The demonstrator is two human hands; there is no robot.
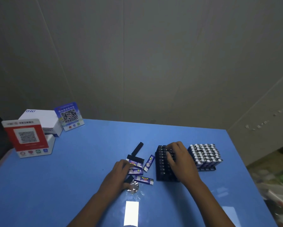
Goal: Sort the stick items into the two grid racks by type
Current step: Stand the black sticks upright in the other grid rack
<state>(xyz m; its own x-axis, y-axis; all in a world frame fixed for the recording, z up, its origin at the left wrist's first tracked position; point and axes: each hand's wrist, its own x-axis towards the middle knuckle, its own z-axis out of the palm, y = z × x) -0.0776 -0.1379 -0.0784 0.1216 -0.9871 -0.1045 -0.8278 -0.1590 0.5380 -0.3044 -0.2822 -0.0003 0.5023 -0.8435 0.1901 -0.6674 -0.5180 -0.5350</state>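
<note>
Sticks in blue wrappers [138, 167] lie loose under the left hand [119, 173], its fingers curled over the pile, though whether it grips one I cannot tell. Right hand [178, 158] rests on the black rack [162, 169], fingers bent onto the tops of black sticks. Just right stands the full blue rack [204, 156].

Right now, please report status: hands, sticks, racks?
Right hand fingers down on black rack. Left hand on loose sticks. Blue rack looks full. Nothing blocking.
</note>
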